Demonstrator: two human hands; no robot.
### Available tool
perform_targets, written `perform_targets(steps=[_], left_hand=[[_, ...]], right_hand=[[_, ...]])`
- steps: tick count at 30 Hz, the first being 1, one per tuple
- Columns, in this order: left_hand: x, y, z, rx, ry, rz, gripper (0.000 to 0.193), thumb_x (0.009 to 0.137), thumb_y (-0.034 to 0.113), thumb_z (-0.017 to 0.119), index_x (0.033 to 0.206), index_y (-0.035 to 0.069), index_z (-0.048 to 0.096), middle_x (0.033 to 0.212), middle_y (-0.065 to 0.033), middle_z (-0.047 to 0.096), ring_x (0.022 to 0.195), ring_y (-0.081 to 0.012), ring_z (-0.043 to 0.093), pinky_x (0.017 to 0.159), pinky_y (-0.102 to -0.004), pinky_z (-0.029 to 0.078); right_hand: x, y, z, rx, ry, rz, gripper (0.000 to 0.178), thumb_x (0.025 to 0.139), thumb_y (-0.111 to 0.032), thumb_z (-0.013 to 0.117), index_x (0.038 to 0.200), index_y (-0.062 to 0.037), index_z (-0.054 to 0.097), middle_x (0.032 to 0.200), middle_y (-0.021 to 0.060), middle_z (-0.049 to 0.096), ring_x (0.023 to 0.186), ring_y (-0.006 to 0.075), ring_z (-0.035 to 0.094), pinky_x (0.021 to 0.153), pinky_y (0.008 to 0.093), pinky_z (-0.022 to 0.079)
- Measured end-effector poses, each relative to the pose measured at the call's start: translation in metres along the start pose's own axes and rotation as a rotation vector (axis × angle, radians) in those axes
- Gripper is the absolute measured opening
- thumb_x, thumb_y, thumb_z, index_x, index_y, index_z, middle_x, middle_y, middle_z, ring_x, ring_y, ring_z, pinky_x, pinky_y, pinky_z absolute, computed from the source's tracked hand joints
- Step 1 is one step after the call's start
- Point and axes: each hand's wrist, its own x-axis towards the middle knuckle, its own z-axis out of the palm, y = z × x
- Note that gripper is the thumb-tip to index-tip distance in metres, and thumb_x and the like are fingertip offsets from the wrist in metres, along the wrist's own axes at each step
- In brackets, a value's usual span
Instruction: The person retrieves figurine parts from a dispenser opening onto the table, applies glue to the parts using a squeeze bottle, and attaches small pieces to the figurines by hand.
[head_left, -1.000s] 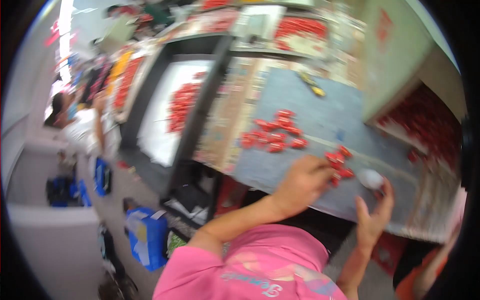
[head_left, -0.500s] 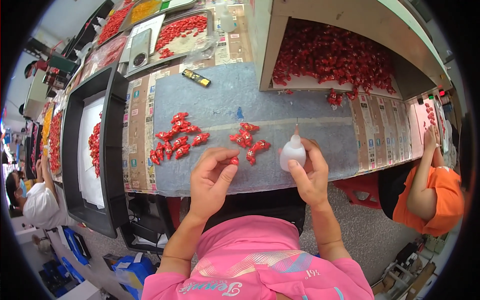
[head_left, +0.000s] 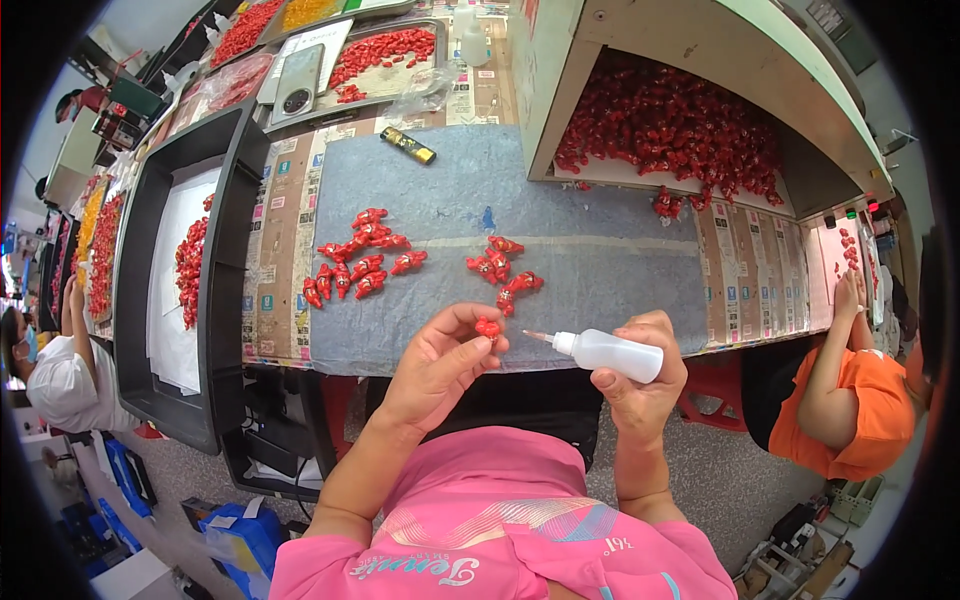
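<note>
Between the thumb and fingers of my left hand (head_left: 440, 365) is a small red figurine (head_left: 487, 328), its details too small to make out. My right hand (head_left: 645, 380) grips a white squeeze bottle (head_left: 610, 354) lying sideways. The bottle's thin needle tip (head_left: 535, 335) points left at the figurine, a short gap apart. Beyond my hands, on the blue-grey mat (head_left: 600, 280), lies a small group of red figurines (head_left: 497, 262). A larger cluster of red figurines (head_left: 365, 245) sits farther left on the mat.
A black and gold lighter (head_left: 408, 146) rests on the mat's far part. At the right back stands an open box (head_left: 548, 90) heaped with red pieces. To the left is a black crate (head_left: 228, 260); a phone (head_left: 297, 80) and a tray (head_left: 440, 50) lie behind. Another person (head_left: 845, 400) sits at right.
The bottle has tipped from upright to sideways, its needle now toward my left hand. My left hand has moved slightly right and raised the red figurine into clearer view.
</note>
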Motion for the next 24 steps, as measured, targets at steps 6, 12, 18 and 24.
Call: perform_targets(steps=[6, 12, 18, 24], left_hand=[[-0.0008, -0.0046, -0.0039, 0.108, 0.03, 0.063, 0.029, 0.091, 0.005, 0.06, 0.119, 0.001, 0.056, 0.111, -0.0065, 0.06, 0.1, -0.0154, 0.06, 0.086, -0.0281, 0.05], [0.0008, -0.0081, 0.0006, 0.17, 0.079, 0.11, 0.028, 0.09, 0.004, 0.06, 0.117, -0.001, 0.055, 0.107, -0.0098, 0.062, 0.101, -0.0197, 0.062, 0.088, -0.0299, 0.052], [0.0023, -0.0098, 0.001, 0.177, 0.086, 0.119, 0.028, 0.089, 0.003, 0.061, 0.116, -0.002, 0.055, 0.105, -0.011, 0.063, 0.101, -0.0206, 0.063, 0.09, -0.0307, 0.052], [0.0027, -0.0102, 0.0001, 0.185, 0.086, 0.121, 0.027, 0.089, 0.002, 0.061, 0.115, -0.002, 0.056, 0.106, -0.0114, 0.063, 0.101, -0.0205, 0.063, 0.09, -0.0313, 0.052]], right_hand=[[-0.0028, -0.0055, 0.0064, -0.163, -0.029, -0.112, 0.039, 0.069, -0.024, 0.084, 0.097, -0.0042, 0.066, 0.082, 0.0052, 0.058, 0.071, 0.0154, 0.051, 0.062, 0.027, 0.043], [-0.0033, -0.0036, 0.0107, -0.222, -0.044, -0.164, 0.04, 0.067, -0.021, 0.085, 0.098, -0.0045, 0.066, 0.08, 0.006, 0.061, 0.067, 0.0149, 0.051, 0.059, 0.0262, 0.043], [-0.0031, -0.0043, 0.0108, -0.239, -0.042, -0.18, 0.04, 0.067, -0.019, 0.085, 0.099, -0.0051, 0.067, 0.08, 0.006, 0.061, 0.065, 0.0144, 0.053, 0.058, 0.026, 0.043], [-0.0032, -0.0031, 0.0095, -0.255, -0.052, -0.175, 0.039, 0.066, -0.019, 0.085, 0.097, -0.0048, 0.067, 0.081, 0.0067, 0.062, 0.065, 0.0149, 0.054, 0.058, 0.0263, 0.044]])
